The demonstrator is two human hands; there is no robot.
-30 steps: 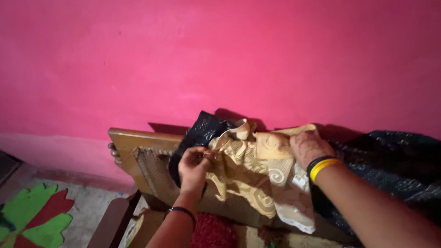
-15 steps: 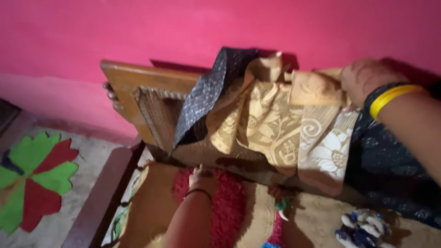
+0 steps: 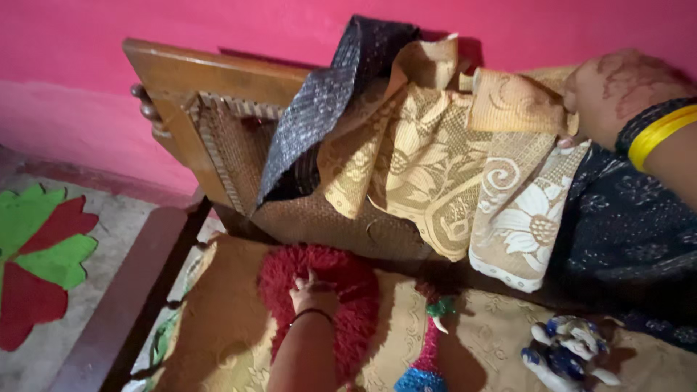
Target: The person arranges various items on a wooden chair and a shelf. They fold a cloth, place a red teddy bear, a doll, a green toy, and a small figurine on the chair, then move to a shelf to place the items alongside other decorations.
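The left hand (image 3: pixel 314 293) lay palm-down on a shaggy red cushion (image 3: pixel 341 287), its fingers spread a little and pressed into the deep pile; whether they gripped any tuft could not be told. The cushion, rounded and fluffy, rested on a tan seat cover (image 3: pixel 232 319) with a woven leaf pattern, just below the backrest.

The right hand (image 3: pixel 610 94), patterned with henna and wearing yellow and dark bangles at the wrist, was closed on the top edge of a beige lace cloth (image 3: pixel 443 174). This cloth, open-weave with floral and scroll motifs and a scalloped hem, hung in soft folds over the wooden backrest (image 3: pixel 196 80). The backrest was a smooth brown frame around a panel of fine cane weave.

A dark speckled fabric (image 3: pixel 327 109) draped beside and partly under the lace, and more of the same kind spread to the right. A blue-and-white soft toy (image 3: pixel 570 352) lay on the seat, well apart from the cushion. Behind all stood a matt pink wall (image 3: pixel 218 22).
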